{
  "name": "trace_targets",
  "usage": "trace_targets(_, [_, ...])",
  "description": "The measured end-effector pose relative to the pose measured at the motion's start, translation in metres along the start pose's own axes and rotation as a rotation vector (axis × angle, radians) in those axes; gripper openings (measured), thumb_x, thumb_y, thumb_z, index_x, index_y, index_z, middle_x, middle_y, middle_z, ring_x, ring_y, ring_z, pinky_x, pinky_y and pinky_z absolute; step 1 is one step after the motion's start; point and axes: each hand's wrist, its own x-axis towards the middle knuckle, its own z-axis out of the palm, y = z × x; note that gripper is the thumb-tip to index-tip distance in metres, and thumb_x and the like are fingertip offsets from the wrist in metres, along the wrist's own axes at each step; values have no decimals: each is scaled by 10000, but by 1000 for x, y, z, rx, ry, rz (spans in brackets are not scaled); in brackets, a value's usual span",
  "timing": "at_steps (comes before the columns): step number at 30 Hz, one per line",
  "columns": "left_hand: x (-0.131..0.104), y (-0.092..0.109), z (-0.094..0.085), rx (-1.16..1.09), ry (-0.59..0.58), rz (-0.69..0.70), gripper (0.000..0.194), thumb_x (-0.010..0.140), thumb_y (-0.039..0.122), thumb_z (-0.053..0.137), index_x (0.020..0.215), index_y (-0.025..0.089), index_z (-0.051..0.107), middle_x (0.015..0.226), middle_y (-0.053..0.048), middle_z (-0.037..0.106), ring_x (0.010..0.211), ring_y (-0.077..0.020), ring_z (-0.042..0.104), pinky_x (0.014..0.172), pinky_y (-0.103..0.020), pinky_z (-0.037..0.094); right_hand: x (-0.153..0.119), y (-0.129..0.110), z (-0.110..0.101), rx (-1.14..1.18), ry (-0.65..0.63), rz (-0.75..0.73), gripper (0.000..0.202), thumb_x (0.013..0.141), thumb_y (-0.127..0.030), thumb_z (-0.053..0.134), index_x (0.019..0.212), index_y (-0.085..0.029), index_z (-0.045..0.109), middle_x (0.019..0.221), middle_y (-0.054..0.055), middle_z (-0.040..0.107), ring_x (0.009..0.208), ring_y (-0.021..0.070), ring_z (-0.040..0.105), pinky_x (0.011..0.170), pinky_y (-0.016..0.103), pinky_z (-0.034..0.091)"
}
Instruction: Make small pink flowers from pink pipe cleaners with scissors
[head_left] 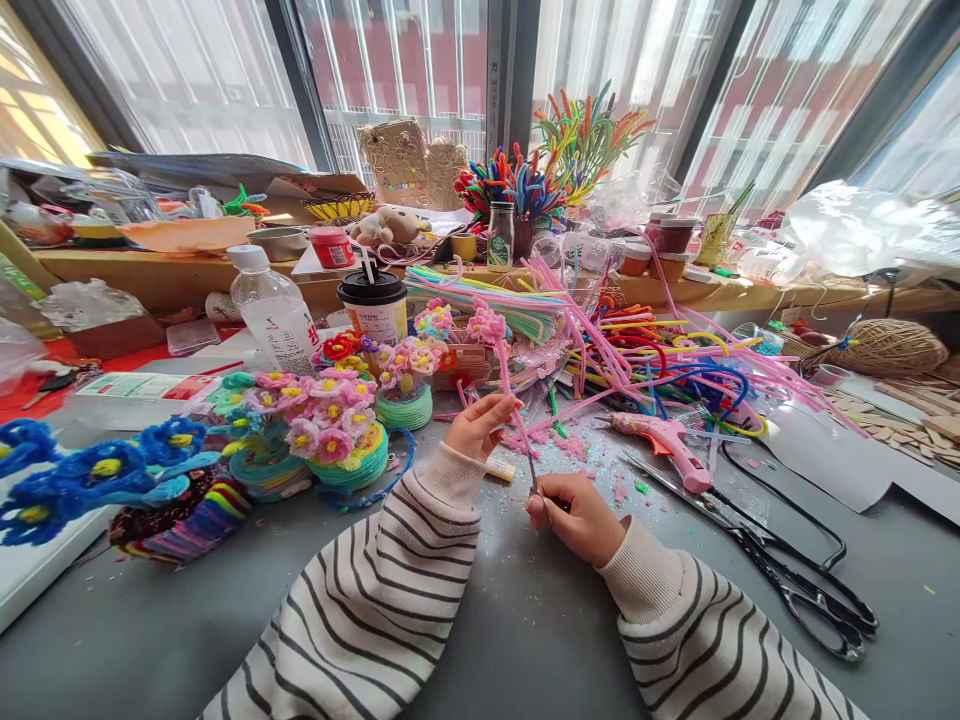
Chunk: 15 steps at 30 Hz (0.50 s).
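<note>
Two hands, left [482, 426] and right [574, 515], pinch a thin pink fuzzy stem [517, 415] topped by a pink fuzzy flower [487, 324], above the grey worktop [517, 620]; pink glue gun [671, 448] and black-handled metal scissors [757, 550] lie right of them.

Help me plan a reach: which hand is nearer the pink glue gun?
Right. The right hand is left of the glue gun, toward the person; the left hand is farther left.

lower end of thin stem [532, 465] hidden in right hand [577, 515]; bottle [271, 310] print illegible
</note>
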Motion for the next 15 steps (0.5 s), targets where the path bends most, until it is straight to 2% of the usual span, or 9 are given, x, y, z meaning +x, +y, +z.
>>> trace_targets(5, [-1, -1, -1, 12, -38, 2, 192, 467, 273, 674, 595, 143, 615, 613, 28, 557, 513, -31, 451, 439, -154, 327, 1, -6, -2, 48, -29, -74, 599, 711, -621, 152, 571, -136, 475, 506, -10, 410, 464, 86, 365, 448, 200, 298])
trace_targets(9, [-1, -1, -1, 40, -46, -19, 181, 479, 272, 668, 582, 134, 613, 598, 26, 546, 505, -23, 436, 438, -146, 319, 0, -8, -3, 52, -75, -85, 581, 702, -627, 170, 587, -143, 468, 501, -22, 383, 463, 86, 354, 445, 200, 291])
trace_targets(15, [-1, -2, 0, 82, -68, -48, 195, 456, 270, 679, 580, 134, 616, 617, 14, 557, 544, -39, 447, 448, -148, 320, 0, -6, -3, 47, -66, -79, 572, 696, -627, 201, 574, -139, 475, 487, -19, 393, 460, 88, 363, 440, 198, 291])
